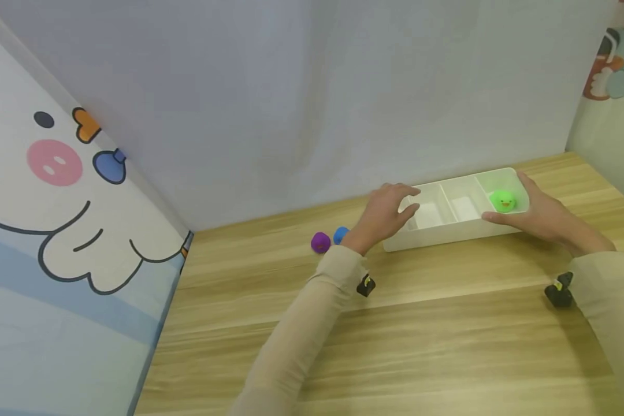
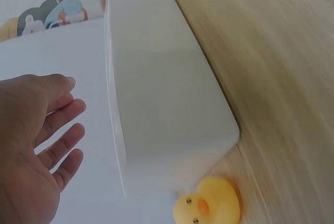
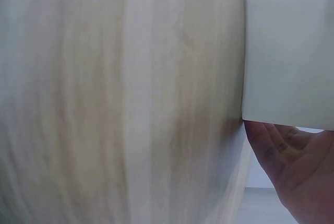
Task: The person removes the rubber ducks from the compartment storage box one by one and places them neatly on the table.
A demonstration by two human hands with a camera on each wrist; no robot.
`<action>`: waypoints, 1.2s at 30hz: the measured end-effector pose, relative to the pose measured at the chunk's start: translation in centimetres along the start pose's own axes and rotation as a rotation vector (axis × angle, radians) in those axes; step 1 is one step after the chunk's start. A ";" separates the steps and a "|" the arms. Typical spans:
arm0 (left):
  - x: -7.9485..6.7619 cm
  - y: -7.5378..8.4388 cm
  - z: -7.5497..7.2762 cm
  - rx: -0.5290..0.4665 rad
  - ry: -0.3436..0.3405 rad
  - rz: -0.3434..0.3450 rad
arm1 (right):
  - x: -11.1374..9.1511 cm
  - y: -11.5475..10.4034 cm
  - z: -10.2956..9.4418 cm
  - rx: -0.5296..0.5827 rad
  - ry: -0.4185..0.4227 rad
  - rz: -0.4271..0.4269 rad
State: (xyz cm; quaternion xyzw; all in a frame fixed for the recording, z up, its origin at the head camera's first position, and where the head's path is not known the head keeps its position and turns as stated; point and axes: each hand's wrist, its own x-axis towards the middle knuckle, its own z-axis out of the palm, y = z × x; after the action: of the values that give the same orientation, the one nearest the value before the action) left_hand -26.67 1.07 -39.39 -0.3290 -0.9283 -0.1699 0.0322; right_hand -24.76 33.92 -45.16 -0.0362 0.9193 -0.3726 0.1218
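Observation:
A long white divided box [image 1: 455, 232] stands on the table near the back wall. One green toy duck [image 1: 504, 201] sits in its rightmost compartment. My right hand [image 1: 546, 214] grips that end of the box, thumb along the front wall and fingers round the end. Above the left end hovers my left hand [image 1: 382, 214], fingers loosely bent and apart, with nothing in them. In the left wrist view, a yellow toy duck [image 2: 216, 205] rests on the table beside the box's end. From the head view this duck is hidden behind my left hand.
A purple toy [image 1: 320, 242] and a partly covered blue toy [image 1: 341, 234] lie on the wood-grain table [image 1: 421, 346], left of the box. A pale wall [image 1: 312, 115] rises behind, and a cartoon-printed panel [image 1: 109, 242] borders the left side.

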 end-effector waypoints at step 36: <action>5.9 5.1 3.7 0.187 -0.151 0.107 | 0.3 -0.1 0.5 0.008 0.078 -0.068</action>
State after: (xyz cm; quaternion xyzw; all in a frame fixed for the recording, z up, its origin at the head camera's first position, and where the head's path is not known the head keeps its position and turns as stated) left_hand -27.91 9.50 -40.39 -0.3857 -0.9210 -0.0553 0.0016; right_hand -24.92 33.52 -45.48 -0.0526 0.9200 -0.3814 0.0734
